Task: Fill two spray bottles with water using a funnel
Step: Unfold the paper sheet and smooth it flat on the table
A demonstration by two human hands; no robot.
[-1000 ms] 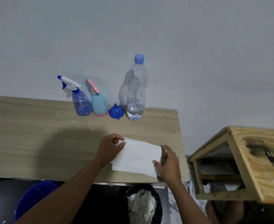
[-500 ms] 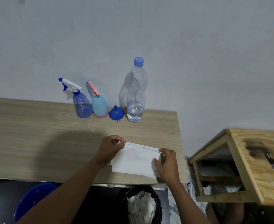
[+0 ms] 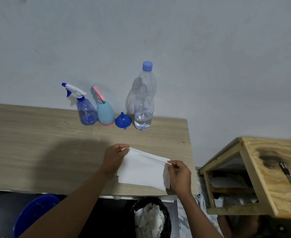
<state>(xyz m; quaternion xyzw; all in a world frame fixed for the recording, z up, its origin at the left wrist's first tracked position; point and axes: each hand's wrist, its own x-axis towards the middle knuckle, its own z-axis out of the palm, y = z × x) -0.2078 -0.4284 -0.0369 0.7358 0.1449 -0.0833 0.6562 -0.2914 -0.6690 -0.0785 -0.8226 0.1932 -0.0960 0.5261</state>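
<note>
A clear blue spray bottle (image 3: 86, 110) and a teal spray bottle with a pink trigger (image 3: 105, 112) stand side by side at the back of the wooden table (image 3: 38, 143). A blue funnel (image 3: 123, 120) lies mouth down right of them. Beside it stands a tall clear water bottle (image 3: 143, 100), capped, with a little water at the bottom. Near the front edge my left hand (image 3: 114, 156) pinches the far left corner of a white paper towel (image 3: 141, 170). My right hand (image 3: 179, 174) pinches its far right corner. The far edge is lifted off the table.
A black bin (image 3: 151, 219) with crumpled paper sits under the table's front edge, and a blue basin (image 3: 33, 213) at the lower left. A plywood stool (image 3: 268, 172) with a pen (image 3: 288, 177) on top stands to the right. A grey wall is behind.
Both hands went from resting on the flat towel to pinching its far corners and lifting that edge. The bottles and funnel have not moved.
</note>
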